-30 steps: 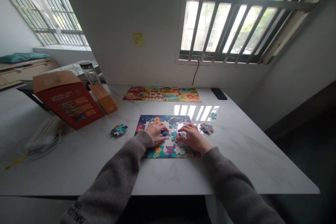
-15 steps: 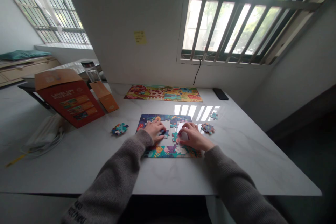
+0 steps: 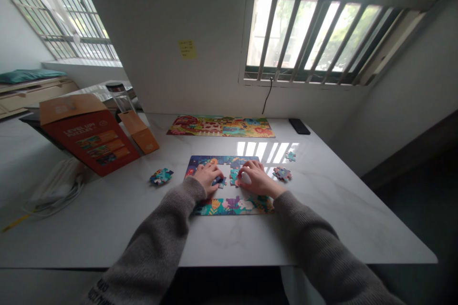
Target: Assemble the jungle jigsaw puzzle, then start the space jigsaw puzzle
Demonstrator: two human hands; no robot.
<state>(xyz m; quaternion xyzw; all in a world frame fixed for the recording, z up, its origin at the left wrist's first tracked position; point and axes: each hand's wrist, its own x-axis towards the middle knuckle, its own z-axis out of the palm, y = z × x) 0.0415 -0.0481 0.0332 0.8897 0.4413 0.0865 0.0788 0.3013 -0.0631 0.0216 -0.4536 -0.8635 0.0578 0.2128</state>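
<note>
- We find the left hand (image 3: 208, 177) palm down over the jigsaw puzzle, fingers curled, with its fingertips (image 3: 215, 169) beside a dark blue piece (image 3: 219, 181). We cannot tell whether it grips that piece.
- We find the right hand (image 3: 258, 177) arched and partly closed, its fingers next to teal pieces (image 3: 234, 177). We cannot tell whether it grips anything.
- We record the jigsaw puzzle (image 3: 229, 206) lying flat on a white marble table (image 3: 332, 228), directly before the person, with an unfilled gap in its middle, between and beneath the hands.
- We note a heap of loose pieces (image 3: 161, 176) left of the puzzle, a second heap (image 3: 282, 174) just to its right, and a small cluster (image 3: 291, 156) farther back.
- We observe an assembled puzzle (image 3: 221, 127) near the table's far edge and a red puzzle box (image 3: 89, 140) standing tilted at left, near a glass bottle (image 3: 120, 97).
</note>
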